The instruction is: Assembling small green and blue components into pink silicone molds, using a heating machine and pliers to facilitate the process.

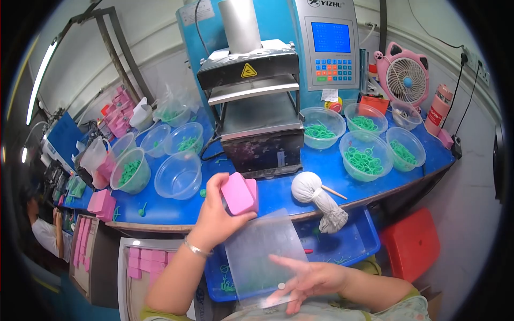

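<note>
My left hand (215, 216) is closed around a pink rounded block (239, 193), held up just over the table's front edge below the press (262, 120). It may be two pieces stacked together; I cannot tell. Lower down, my right hand (316, 278) has its fingers spread, slightly blurred, at the right side of a translucent sheet (259, 241). No grip on the sheet shows. By those fingers is a small round white spot (281, 286), too small to name. Under the sheet lies a blue tray (361, 241) with green scraps.
Clear bowls (365, 155) of green rings and strips stand on the blue table (267, 198) both sides of the press. A white cloth bundle (308, 188) lies beside a wooden stick (334, 192). Pink blocks (144, 262) fill a box at lower left. A red stool (412, 243) stands right.
</note>
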Action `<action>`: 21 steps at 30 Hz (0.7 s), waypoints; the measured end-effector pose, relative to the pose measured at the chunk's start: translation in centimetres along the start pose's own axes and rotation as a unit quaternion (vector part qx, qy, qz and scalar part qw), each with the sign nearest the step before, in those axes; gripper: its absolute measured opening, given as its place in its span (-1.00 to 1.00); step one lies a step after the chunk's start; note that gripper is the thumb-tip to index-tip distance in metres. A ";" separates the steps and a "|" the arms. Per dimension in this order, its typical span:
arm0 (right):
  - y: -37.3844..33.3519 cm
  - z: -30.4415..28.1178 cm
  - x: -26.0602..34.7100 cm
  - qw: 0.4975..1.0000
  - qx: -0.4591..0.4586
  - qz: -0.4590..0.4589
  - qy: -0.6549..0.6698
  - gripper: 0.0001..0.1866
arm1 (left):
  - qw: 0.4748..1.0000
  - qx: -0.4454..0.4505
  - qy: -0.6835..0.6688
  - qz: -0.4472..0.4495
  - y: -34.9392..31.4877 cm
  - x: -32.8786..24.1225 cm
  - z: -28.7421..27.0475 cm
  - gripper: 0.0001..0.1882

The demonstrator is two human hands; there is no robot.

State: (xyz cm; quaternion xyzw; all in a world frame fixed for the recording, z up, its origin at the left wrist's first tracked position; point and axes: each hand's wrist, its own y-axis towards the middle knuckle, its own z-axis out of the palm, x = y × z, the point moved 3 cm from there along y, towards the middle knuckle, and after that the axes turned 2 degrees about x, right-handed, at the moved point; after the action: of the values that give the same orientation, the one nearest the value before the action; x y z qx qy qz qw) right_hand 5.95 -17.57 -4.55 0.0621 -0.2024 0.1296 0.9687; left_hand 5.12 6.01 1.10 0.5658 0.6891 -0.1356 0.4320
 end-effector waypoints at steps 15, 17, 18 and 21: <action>-0.8 0.5 -2.4 0.905 -0.083 -0.119 -0.401 -0.58 | 0.898 -0.041 0.096 0.428 -10.1 -8.3 -1.2 -0.61; -0.9 0.5 -2.4 0.874 -0.094 -0.122 -0.462 -0.61 | 0.892 -0.049 0.097 0.439 -10.6 -8.5 -1.2 -0.60; -1.0 0.5 -2.4 0.841 -0.103 -0.127 -0.516 -0.63 | 0.887 -0.056 0.098 0.449 -10.9 -8.6 -1.2 -0.60; -0.8 0.3 -2.5 0.812 -0.094 -0.154 -0.555 -0.67 | 0.883 -0.061 0.102 0.454 -11.3 -8.7 -1.1 -0.55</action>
State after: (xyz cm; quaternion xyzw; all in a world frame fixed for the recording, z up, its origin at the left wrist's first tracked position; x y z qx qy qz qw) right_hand 3.87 -18.93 -5.30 0.0621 -0.7049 -0.0981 0.6997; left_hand -5.65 -2.70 4.85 0.7997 0.4039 0.1764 0.4077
